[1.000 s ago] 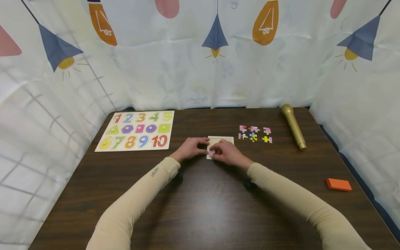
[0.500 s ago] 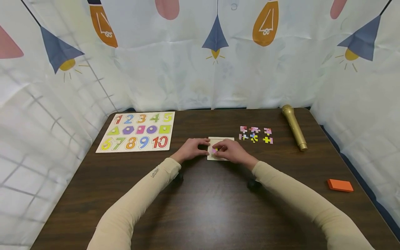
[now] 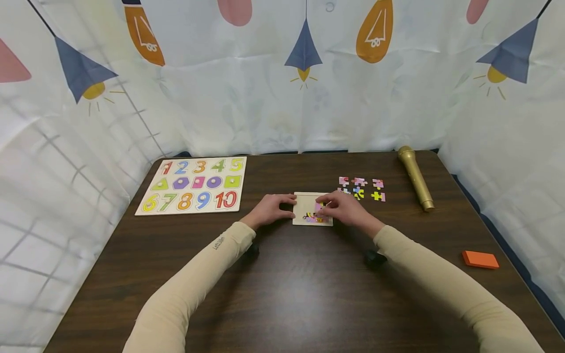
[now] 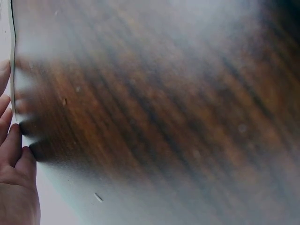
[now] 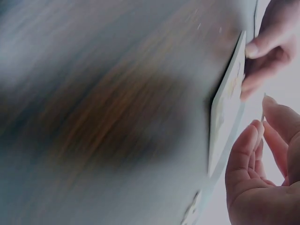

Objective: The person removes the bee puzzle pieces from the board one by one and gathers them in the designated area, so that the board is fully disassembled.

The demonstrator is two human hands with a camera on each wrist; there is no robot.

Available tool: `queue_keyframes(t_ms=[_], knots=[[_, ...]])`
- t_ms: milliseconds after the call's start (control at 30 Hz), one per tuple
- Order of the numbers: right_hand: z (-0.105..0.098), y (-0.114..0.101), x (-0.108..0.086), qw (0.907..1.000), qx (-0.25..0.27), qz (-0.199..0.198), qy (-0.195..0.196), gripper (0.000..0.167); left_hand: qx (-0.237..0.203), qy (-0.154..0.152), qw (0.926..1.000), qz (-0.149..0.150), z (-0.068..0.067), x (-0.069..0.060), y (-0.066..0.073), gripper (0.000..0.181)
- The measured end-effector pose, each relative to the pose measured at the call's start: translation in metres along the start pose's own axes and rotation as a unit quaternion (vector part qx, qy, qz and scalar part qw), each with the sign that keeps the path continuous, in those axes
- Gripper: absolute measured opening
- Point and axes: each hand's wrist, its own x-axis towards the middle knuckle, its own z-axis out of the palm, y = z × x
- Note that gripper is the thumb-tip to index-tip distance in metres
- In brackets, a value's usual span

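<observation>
A small pale puzzle tray (image 3: 302,203) lies at mid-table, with joined pink and yellow jigsaw pieces (image 3: 314,218) along its lower part. My left hand (image 3: 270,211) rests at the tray's left edge, thumb and fingertips touching it. Over the tray's right side, my right hand (image 3: 346,211) pinches a pink jigsaw piece (image 3: 319,207) between thumb and fingers. Seen edge-on in the right wrist view, the piece (image 5: 263,110) sits above the tray (image 5: 227,110). Fingers of my left hand (image 4: 14,173) show at the left border of the left wrist view.
Several loose jigsaw pieces (image 3: 359,182) lie just beyond my right hand. A number-and-shape board (image 3: 190,186) is at the back left, a gold microphone (image 3: 415,177) at the back right. An orange block (image 3: 480,259) sits near the right edge of the dark table (image 3: 300,294).
My right hand has moved right across the tray with the pinched jigsaw piece, uncovering the joined pieces along its lower part. The left hand keeps its place at the left edge.
</observation>
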Motion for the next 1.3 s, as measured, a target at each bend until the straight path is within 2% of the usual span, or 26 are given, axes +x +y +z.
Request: queue_keyframes(t_ms=[233, 433, 567, 867, 1300], knots=[[-0.024, 0.028, -0.013, 0.9988, -0.036, 0.017, 0.029, 0.036, 0.001, -0.004, 1.0000, -0.004, 0.001, 0.001, 0.000, 0.043], [-0.032, 0.047, -0.021, 0.9985, -0.049, 0.016, 0.016, 0.034, -0.001, -0.008, 0.9999, -0.011, 0.000, 0.001, -0.001, 0.043], [-0.032, 0.050, -0.022, 0.9985, -0.053, -0.001, 0.014, 0.033, -0.002, -0.007, 0.9999, -0.011, 0.000, 0.002, 0.000, 0.043], [-0.028, 0.048, -0.019, 0.9945, -0.095, -0.013, 0.041, 0.028, -0.001, -0.005, 1.0000, -0.008, -0.001, 0.001, 0.001, 0.043], [-0.029, 0.052, -0.016, 0.9946, -0.099, -0.013, 0.027, 0.029, 0.004, -0.004, 1.0000, -0.003, 0.000, 0.000, 0.001, 0.042]])
